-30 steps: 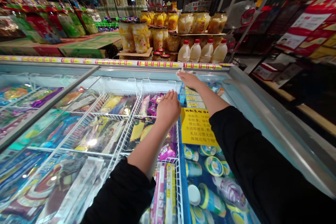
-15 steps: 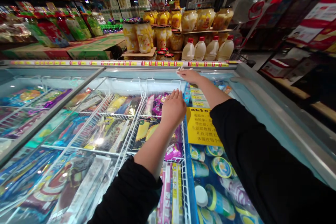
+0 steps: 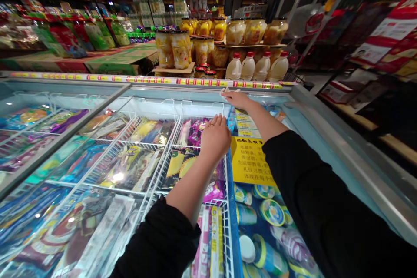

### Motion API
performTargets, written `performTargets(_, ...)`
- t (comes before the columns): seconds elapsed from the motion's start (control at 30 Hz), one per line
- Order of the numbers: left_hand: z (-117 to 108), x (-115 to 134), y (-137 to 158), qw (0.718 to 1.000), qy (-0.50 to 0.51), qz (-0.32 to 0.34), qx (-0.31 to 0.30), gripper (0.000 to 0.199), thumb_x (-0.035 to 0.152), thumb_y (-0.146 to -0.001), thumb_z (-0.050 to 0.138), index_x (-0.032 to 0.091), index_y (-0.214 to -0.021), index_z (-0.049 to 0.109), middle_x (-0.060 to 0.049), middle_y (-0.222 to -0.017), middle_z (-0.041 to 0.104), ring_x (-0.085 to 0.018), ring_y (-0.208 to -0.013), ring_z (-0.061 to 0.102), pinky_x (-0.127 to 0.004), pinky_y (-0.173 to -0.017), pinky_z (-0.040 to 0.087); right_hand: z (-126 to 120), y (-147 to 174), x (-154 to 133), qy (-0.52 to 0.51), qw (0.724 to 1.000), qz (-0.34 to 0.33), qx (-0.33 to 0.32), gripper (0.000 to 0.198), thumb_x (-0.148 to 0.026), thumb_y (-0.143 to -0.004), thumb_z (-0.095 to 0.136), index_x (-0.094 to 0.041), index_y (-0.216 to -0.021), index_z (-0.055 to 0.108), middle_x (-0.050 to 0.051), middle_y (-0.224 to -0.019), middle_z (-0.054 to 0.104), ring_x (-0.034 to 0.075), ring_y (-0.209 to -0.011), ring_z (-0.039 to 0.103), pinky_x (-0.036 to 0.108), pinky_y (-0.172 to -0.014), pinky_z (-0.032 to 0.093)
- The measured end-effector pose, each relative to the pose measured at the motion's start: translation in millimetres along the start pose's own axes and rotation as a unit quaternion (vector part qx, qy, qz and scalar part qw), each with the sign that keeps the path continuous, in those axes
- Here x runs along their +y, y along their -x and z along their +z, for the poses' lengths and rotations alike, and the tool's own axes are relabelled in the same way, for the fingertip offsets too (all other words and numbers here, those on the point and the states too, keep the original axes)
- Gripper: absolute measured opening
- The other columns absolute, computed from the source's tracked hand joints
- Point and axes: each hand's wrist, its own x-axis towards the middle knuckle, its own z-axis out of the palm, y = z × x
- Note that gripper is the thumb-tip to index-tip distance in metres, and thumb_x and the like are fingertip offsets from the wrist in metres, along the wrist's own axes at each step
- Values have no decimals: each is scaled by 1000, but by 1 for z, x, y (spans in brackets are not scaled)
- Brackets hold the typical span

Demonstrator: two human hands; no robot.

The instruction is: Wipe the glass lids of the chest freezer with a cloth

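Note:
My left hand (image 3: 215,137) lies flat with its fingers stretched forward, over the glass lid (image 3: 192,108) of a chest freezer; a ring shows on one finger. Farther off, at the freezer's back edge, my right hand (image 3: 239,100) pinches a crumpled white cloth or tissue (image 3: 225,91), most of it hidden under the fingers. Below the glass, white wire baskets (image 3: 176,132) hold packaged ice creams (image 3: 143,130). A yellow sign with writing (image 3: 247,160) lies beneath my right forearm, above several tubs (image 3: 273,212).
A strip of price labels (image 3: 195,82) runs along the back rim. Behind it stand white bottles with red caps (image 3: 247,67) and jars of preserved fruit (image 3: 180,50). A metal lid frame (image 3: 68,134) crosses the left side. Red and white packages (image 3: 378,34) are at right.
The view has shifted slightly, so the back shelf sits a little lower in the picture. Both hands keep nearly the same places on the freezer, and the right still holds the white cloth or tissue.

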Motion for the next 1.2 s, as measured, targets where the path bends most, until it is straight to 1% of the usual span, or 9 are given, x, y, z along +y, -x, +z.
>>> performTargets(0.1, -1, 1, 1, 1000, 0, -2, -2, 56, 24, -109, 32, 5, -161, 46, -14, -169, 43, -24, -159, 40, -40, -130, 34, -6, 14, 15, -5, 1000, -20, 3, 47, -27, -103, 50, -30, -148, 66, 0, -154, 63, 27, -143, 59, 42, -122, 44)
performTargets(0.3, -2, 2, -1, 1000, -3, -5, -5, 56, 24, -109, 34, 6, -161, 46, -14, -169, 43, -24, -159, 40, -40, -130, 34, -5, 16, 2, 42, 997, 58, 14, 51, -25, -106, 43, -21, -153, 60, 8, -160, 57, 33, -144, 58, 51, -121, 44)
performTargets(0.4, -2, 2, -1, 1000, -4, -6, -8, 56, 23, -109, 33, 6, -161, 46, -14, -169, 43, -24, -159, 39, -41, -130, 34, -5, 27, 0, 25, 1000, 19, 1, 50, -24, -105, 45, -26, -153, 61, 4, -160, 57, 31, -145, 58, 49, -121, 45)
performTargets(0.53, -4, 2, 1, 1000, -4, -3, -12, 57, 23, -109, 31, 4, -161, 44, -14, -169, 42, -24, -159, 38, -41, -131, 32, -12, 49, 18, -25, 998, -53, -7, 47, -26, -103, 52, -31, -147, 67, -3, -155, 62, 25, -143, 59, 40, -122, 45)
performTargets(0.63, -4, 3, 2, 1000, -10, 2, -11, 57, 21, -109, 30, 2, -162, 42, -15, -170, 40, -24, -160, 36, -39, -132, 31, -15, 52, 20, -12, 1000, -1, 7, 44, -25, -102, 52, -26, -142, 71, 1, -150, 67, 27, -138, 64, 41, -120, 47)
performTargets(0.73, -3, 2, 2, 1000, -15, 4, -13, 57, 21, -110, 29, 3, -163, 41, -15, -171, 39, -23, -161, 35, -39, -132, 30, -10, 46, 2, 14, 998, 47, 33, 45, -22, -103, 50, -27, -143, 71, 1, -150, 67, 28, -141, 61, 42, -121, 46)
performTargets(0.87, -2, 2, 4, 1000, -18, 1, -14, 57, 21, -110, 26, 4, -163, 40, -15, -171, 38, -23, -161, 34, -39, -132, 30, -5, 55, -16, -10, 1000, 20, 18, 45, -22, -102, 52, -30, -143, 70, -3, -150, 66, 27, -142, 61, 40, -120, 47)
performTargets(1.0, -4, 3, 7, 1000, -15, 3, -18, 57, 22, -111, 25, 4, -164, 39, -15, -172, 37, -24, -161, 34, -39, -132, 29, -11, 83, -5, -45, 999, -12, 16, 43, -22, -98, 58, -33, -136, 75, -7, -145, 69, 26, -135, 66, 39, -118, 49)
performTargets(1.2, -7, 6, 11, 1000, -16, -3, -20, 57, 21, -111, 27, 4, -163, 40, -15, -172, 37, -24, -161, 35, -39, -132, 28, -8, 83, -12, -10, 999, 31, 40, 46, -20, -102, 51, -26, -143, 70, 2, -152, 65, 31, -141, 61, 47, -119, 48)
